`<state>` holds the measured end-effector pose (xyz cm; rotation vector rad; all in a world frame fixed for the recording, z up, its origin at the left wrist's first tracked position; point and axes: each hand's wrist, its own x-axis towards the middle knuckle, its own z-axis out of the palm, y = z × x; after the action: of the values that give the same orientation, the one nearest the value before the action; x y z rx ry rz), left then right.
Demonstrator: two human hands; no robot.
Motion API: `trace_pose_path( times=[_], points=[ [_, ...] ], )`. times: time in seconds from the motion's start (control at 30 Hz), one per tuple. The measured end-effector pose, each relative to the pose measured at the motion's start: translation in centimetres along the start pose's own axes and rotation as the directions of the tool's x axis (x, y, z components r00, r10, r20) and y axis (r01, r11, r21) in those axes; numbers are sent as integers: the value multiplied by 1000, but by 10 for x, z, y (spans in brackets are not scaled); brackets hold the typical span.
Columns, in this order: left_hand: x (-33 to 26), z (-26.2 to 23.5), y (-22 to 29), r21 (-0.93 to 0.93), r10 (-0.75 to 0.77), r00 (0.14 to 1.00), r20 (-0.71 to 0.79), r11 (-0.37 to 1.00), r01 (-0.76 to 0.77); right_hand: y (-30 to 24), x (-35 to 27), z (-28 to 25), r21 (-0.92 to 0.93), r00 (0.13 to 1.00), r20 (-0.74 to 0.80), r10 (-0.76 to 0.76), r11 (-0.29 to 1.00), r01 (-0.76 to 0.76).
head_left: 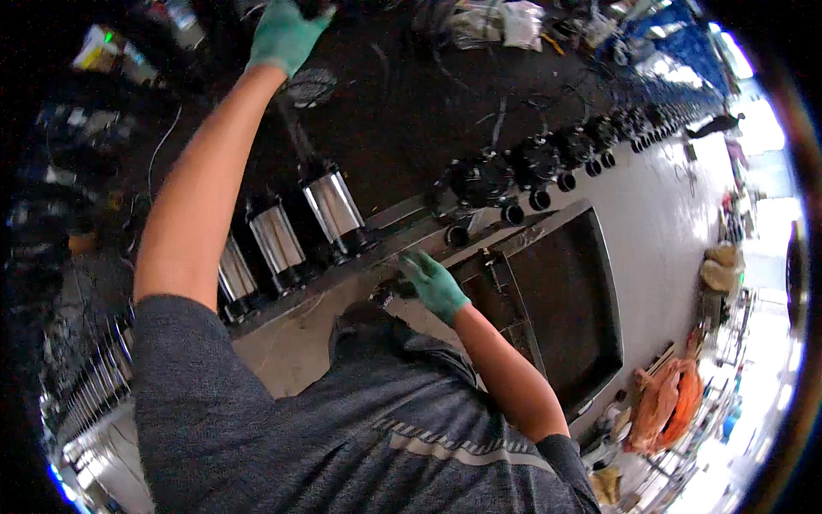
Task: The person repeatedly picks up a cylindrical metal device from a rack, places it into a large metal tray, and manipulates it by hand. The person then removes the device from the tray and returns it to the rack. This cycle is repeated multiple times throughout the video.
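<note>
My left hand [287,41], in a green glove, reaches far over the dark bench at the upper edge of the picture. Its thumb points out to the right beside something dark; the other fingers are cut off or in shadow, so their grip is hidden. My right hand [437,289], also green-gloved, is low by the bench's near edge, its fingers stretched out and slightly blurred, with nothing plainly held. Between my arms, several shiny metal cylinders with black ends [334,206] stand in a row along that edge. A short black pipe end [456,236] lies just beyond my right fingers.
A long row of black motor-like units [484,178] with round openings runs off to the right. Below it stands a dark metal-framed cart [604,295]. Clear plastic bags [501,24] and loose cables are on the bench. Orange cloth [672,403] hangs at the lower right.
</note>
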<state>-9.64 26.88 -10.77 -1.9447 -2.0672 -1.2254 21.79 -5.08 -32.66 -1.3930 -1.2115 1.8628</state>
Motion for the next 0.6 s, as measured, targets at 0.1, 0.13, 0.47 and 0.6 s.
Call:
trace_pose_path(
  times=[0.1, 0.13, 0.47, 0.6],
  points=[
    [-20, 26, -16, 134, 202, 938, -282, 976, -170, 9, -64, -49, 277, 966, -175, 191, 951, -138],
    [-38, 17, 5, 65, 201, 942, -267, 979, -191, 2, -90, -62, 407, 951, -195, 241, 902, -145],
    [-193, 175, 140, -531, 669, 735, 106, 664, -527, 124, -248, -99, 570, 726, -615, 309, 810, 138],
    [-197, 161, 135, -842, 453, 738, 500, 454, 292, 121, -258, -80, 679, 704, -578, 412, 721, 135]
  ],
)
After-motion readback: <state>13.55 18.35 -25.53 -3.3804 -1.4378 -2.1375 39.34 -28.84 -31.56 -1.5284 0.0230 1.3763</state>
